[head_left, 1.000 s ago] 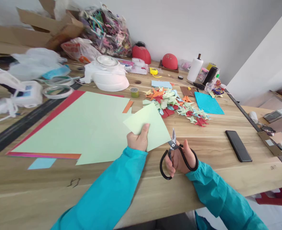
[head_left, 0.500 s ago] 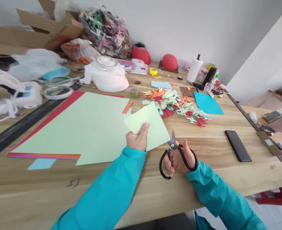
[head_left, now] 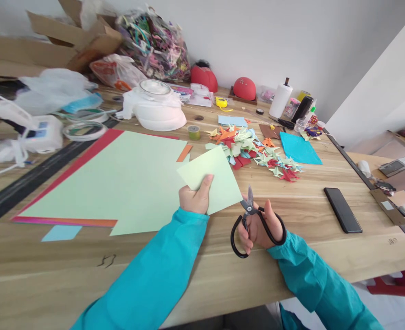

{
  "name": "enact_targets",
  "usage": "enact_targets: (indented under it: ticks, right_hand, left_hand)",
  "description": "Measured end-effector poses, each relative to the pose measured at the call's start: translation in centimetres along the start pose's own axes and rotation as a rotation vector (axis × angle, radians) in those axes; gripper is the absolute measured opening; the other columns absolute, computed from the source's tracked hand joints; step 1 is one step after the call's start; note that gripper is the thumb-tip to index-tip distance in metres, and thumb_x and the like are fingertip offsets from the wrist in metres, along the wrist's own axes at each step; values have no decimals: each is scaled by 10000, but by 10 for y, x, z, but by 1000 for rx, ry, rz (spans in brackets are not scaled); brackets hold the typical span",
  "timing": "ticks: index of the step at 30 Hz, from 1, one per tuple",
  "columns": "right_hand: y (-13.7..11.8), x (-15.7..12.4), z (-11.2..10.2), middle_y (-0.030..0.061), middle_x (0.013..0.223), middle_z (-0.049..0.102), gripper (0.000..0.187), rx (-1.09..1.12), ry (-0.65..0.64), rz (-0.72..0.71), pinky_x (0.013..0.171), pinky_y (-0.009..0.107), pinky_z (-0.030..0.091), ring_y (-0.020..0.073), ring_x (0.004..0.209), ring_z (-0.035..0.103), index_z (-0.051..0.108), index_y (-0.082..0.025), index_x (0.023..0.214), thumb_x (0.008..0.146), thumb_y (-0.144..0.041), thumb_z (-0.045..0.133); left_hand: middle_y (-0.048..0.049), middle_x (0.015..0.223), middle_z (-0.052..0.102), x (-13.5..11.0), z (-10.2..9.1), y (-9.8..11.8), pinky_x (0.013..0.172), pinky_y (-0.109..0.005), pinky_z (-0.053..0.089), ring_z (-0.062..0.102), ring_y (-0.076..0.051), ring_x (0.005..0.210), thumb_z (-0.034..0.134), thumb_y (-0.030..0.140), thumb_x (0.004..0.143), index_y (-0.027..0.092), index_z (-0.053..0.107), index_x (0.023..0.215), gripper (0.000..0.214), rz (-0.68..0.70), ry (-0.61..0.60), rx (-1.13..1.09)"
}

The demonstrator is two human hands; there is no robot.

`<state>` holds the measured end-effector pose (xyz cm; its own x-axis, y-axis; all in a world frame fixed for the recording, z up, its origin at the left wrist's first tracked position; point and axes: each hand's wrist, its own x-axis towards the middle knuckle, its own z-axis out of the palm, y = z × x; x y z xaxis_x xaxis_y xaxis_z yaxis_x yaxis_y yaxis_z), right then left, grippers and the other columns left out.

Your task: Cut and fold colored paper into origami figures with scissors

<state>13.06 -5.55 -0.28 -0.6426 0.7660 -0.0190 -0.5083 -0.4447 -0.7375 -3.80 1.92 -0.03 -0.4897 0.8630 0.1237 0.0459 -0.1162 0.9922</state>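
My left hand (head_left: 196, 196) pinches a pale green piece of paper (head_left: 219, 174), thumb on top and the other fingers hidden beneath. In my right hand (head_left: 259, 227) are black-handled scissors (head_left: 249, 209), with blades pointing away from me and somewhat apart. The right corner of the held paper lies close beside the blades; whether it touches them I cannot tell. To the left, a large pale green sheet (head_left: 127, 178) covers red and orange sheets (head_left: 99, 223) on the table. Beyond the held paper lies a heap of folded paper cranes (head_left: 247, 146) in several colours.
A black phone (head_left: 342, 210) lies at the right on the wooden table (head_left: 147, 279). Behind the cranes are a bright blue sheet (head_left: 300, 148) and a white roll (head_left: 281, 100). Along the back left stand a cardboard box (head_left: 85, 43) and a stuffed plastic bag (head_left: 154, 46).
My left hand and its paper have shifted slightly left, widening the space beside the scissors. The right hand keeps nearly the same pose.
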Motion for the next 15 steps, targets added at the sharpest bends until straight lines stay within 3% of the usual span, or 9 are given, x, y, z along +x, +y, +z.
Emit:
enact_targets:
  ticks: [4, 11, 15]
  right_hand:
    - [1, -1, -1, -11, 671, 594, 770, -24, 0, 13, 439, 275, 404, 153, 442, 505, 154, -296, 1398, 804, -777, 241]
    - [3, -3, -5, 9, 656, 591, 735, -5, -47, 76, 462, 310, 435, 159, 450, 518, 387, -210, 1207, 781, -796, 267]
    - [3, -3, -6, 27, 643, 572, 800, -3, -46, 120, 453, 301, 420, 165, 462, 531, 472, -153, 1083, 768, -817, 156]
  left_hand:
    - [-157, 941, 724, 0, -1, 1, 866, -333, 527, 663, -270, 972, 690, 386, 686, 86, 690, 810, 325, -11, -17, 9]
    - [-136, 900, 734, -2, -2, 1, 857, -334, 531, 674, -263, 939, 687, 379, 679, 107, 695, 785, 292, -9, -123, 2]
    - [-128, 907, 735, -5, -2, 1, 865, -330, 528, 670, -260, 950, 689, 397, 666, 110, 695, 796, 316, 3, -168, 10]
